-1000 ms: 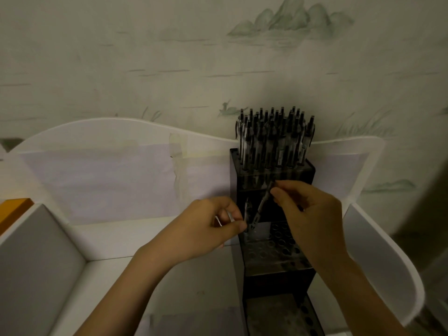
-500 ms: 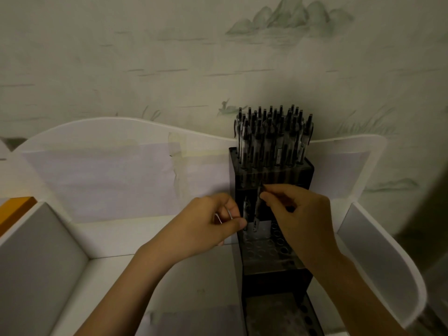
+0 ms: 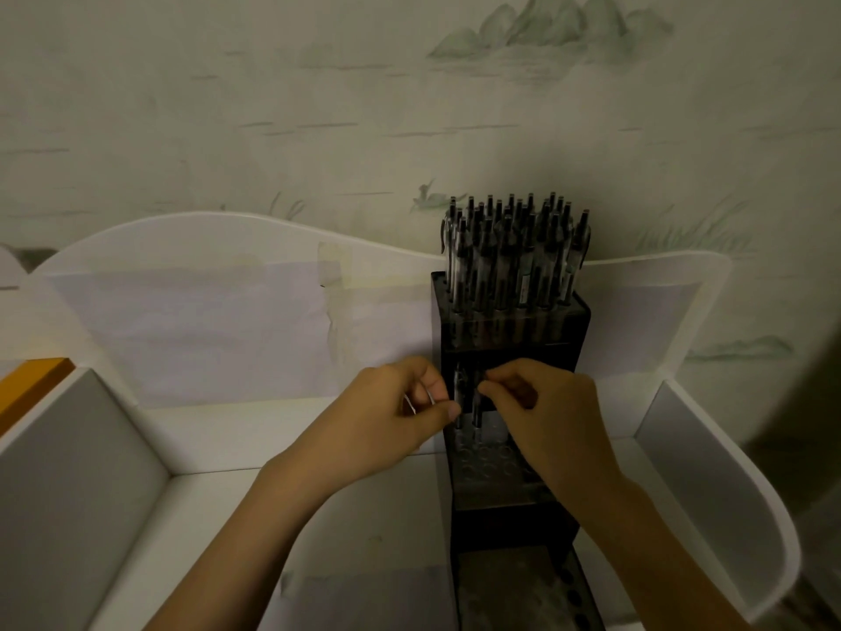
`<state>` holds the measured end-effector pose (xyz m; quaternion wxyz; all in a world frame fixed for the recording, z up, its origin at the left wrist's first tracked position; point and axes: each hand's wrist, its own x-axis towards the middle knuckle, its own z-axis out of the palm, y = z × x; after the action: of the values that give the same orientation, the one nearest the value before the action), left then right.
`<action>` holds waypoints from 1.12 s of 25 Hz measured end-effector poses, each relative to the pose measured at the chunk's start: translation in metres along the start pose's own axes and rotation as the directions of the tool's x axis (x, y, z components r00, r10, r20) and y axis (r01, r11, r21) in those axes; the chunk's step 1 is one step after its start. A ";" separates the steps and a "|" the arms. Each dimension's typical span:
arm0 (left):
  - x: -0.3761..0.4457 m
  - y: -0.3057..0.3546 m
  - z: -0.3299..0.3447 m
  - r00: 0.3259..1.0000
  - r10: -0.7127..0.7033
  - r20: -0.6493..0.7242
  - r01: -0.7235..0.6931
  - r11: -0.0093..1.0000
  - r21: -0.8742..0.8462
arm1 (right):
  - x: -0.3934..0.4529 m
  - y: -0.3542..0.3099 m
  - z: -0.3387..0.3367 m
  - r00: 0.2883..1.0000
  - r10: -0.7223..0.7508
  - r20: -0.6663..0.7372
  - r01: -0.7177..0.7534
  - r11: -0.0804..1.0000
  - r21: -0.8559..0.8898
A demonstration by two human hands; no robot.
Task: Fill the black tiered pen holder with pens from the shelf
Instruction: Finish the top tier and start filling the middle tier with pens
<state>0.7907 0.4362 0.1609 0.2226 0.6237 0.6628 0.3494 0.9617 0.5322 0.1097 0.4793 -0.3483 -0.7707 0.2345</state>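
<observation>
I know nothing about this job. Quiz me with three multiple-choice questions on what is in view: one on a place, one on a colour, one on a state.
1. Where do the crowded pens stand in the pen holder?
A. top tier
B. middle tier
C. bottom tier

2. What colour is the edge at far left?
A. green
B. orange
C. blue

3. How is the middle tier?
A. full
B. covered by a lid
C. mostly empty holes

Answers: 1 A, the bundle rises from the highest step. 2 B, an orange strip shows beside the white divider. 3 C, only two pens stand there, by the right hand and left hand.
</observation>
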 end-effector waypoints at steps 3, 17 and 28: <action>-0.001 -0.001 0.002 1.000 -0.002 -0.015 0.002 1.000 0.027 | -0.002 0.002 -0.001 0.998 0.059 0.027 -0.059 0.998 0.011; -0.051 0.019 0.039 0.960 -0.089 -0.264 0.171 0.937 0.306 | -0.026 -0.019 -0.062 0.946 -0.137 0.292 0.203 0.957 -0.206; -0.201 0.005 0.030 0.790 -0.304 -0.532 0.555 0.723 0.411 | -0.076 -0.090 0.015 0.645 -0.397 0.653 0.496 0.867 0.038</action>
<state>0.8404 0.2444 0.1167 -0.0399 0.3916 0.8951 0.2093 0.9425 0.4156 0.1226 0.2028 -0.0790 -0.9634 0.1565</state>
